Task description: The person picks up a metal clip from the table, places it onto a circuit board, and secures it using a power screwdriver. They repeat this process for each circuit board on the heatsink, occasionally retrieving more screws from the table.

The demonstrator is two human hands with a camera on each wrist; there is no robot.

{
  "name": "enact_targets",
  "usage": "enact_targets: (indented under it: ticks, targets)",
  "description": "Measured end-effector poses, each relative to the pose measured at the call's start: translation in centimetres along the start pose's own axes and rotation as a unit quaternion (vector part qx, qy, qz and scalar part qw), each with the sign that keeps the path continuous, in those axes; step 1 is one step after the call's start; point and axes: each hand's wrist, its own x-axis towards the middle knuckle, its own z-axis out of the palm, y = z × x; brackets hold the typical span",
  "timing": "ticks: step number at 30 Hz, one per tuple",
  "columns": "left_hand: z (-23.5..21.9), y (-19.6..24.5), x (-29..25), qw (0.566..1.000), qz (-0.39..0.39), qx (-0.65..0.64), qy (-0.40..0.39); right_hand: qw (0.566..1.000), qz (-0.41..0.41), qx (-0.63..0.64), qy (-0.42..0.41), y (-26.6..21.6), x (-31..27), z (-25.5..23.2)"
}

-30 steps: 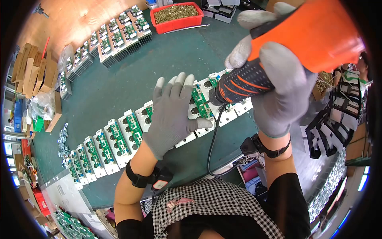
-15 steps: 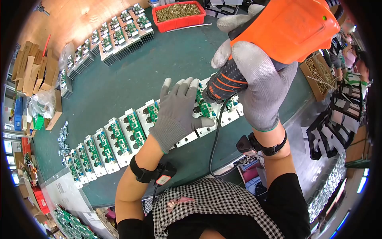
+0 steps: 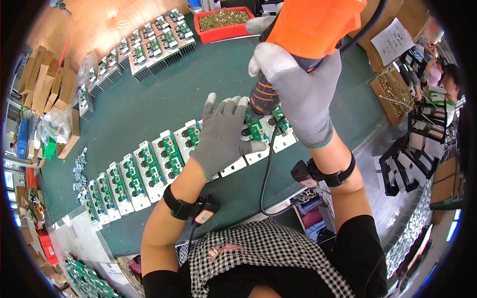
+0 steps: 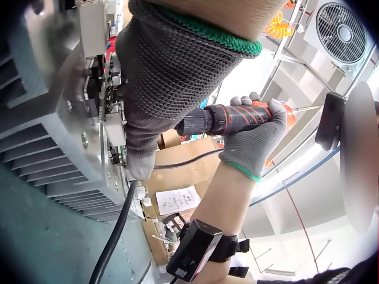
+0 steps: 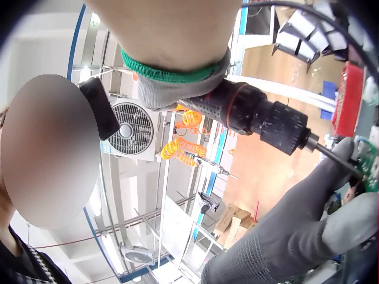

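Observation:
My gloved right hand (image 3: 308, 97) grips an orange and black electric screwdriver (image 3: 318, 25), tilted down over the row of boards. In the right wrist view its thin metal bit (image 5: 337, 158) points at a green circuit board (image 5: 371, 168), with the tip close to my left fingertips. My gloved left hand (image 3: 222, 134) rests on the row, fingers extended and thumb out to the right. It covers part of the boards beneath it. Each green circuit board (image 3: 257, 130) sits on a silver finned heat sink (image 4: 59, 136), side by side in a long row.
More boards on heat sinks (image 3: 154, 49) stand at the back left. A red tray (image 3: 201, 36) of small brass-coloured parts is at the back. A black cable (image 3: 268, 169) crosses the row beside my left thumb. Cardboard (image 3: 43, 82) lies left; a box of parts (image 3: 390, 97) stands right.
My right hand has moved left with the screwdriver, closer to my left hand. My left hand stays on the row, nearly unmoved. The head view has shifted slightly.

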Motion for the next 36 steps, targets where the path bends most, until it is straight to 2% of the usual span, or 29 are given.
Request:
enact_targets:
  ticks: [1,4,8,10,14,17,19,20,24,25,26,27,29,31,33,36]
  targets:
    - [-0.2,0.1,-0.1,1.0,-0.004,-0.002,-0.011,1.0,0.002,0.011,0.011,-0.5,0.0,0.4]
    - [-0.2,-0.3,-0.7,0.998,0.011,0.052,0.013,0.981,-0.085,-0.148,-0.092,-2.2,0.4,-2.0]
    - [-5.8,-0.5,-3.2,0.996,0.007,0.037,0.078,0.992,-0.014,-0.047,-0.117,-4.3,-2.6,-1.9]
    - [-8.3,-1.5,-5.3,0.994,-0.06,-0.018,0.084,0.993,0.048,0.022,-0.103,-4.4,-5.3,-0.9]
    - [-11.0,-1.9,-9.6,0.962,-0.161,-0.15,0.16,0.981,0.061,0.112,-0.147,-2.3,-10.6,2.3]
    - [-11.5,-1.6,-12.4,0.939,-0.206,-0.204,0.186,0.969,0.143,0.172,-0.109,-0.1,-13.9,4.7]
    - [-11.5,-1.4,-13.8,0.938,-0.212,-0.205,0.181,0.965,0.17,0.166,-0.109,0.2,-14.6,6.2]
    - [-11.4,-1.1,-14.3,0.936,-0.215,-0.214,0.179,0.974,0.128,0.131,-0.136,1.3,-14.4,6.5]
    - [-10.6,-0.6,-16.4,0.923,-0.246,-0.264,0.138,0.98,0.064,0.12,-0.147,2.0,-13.8,7.2]
    - [-10.3,-0.5,-16.7,0.921,-0.251,-0.274,0.121,0.978,0.072,0.136,-0.142,1.3,-13.4,6.6]
    - [-10.0,-0.4,-16.9,0.946,-0.204,-0.234,0.096,0.976,0.08,0.152,-0.136,0.7,-12.9,6.1]
    - [-9.5,0.0,-17.0,0.952,-0.203,-0.22,0.064,0.973,0.087,0.168,-0.13,0.1,-12.5,5.5]
    - [-8.1,1.4,-16.5,0.961,-0.195,-0.195,0.001,0.973,0.044,0.172,-0.146,-2.0,-10.6,3.4]
    - [-6.9,2.6,-15.2,0.964,-0.18,-0.192,-0.038,0.982,0.027,0.15,-0.115,-4.2,-9.6,1.7]
    - [-5.4,3.3,-13.6,0.967,-0.133,-0.216,-0.036,0.985,0.001,0.151,-0.085,-5.5,-8.8,0.3]
    - [-4.2,4.4,-11.2,0.98,-0.101,-0.169,-0.02,0.99,-0.033,0.127,-0.049,-6.5,-8.2,-1.3]
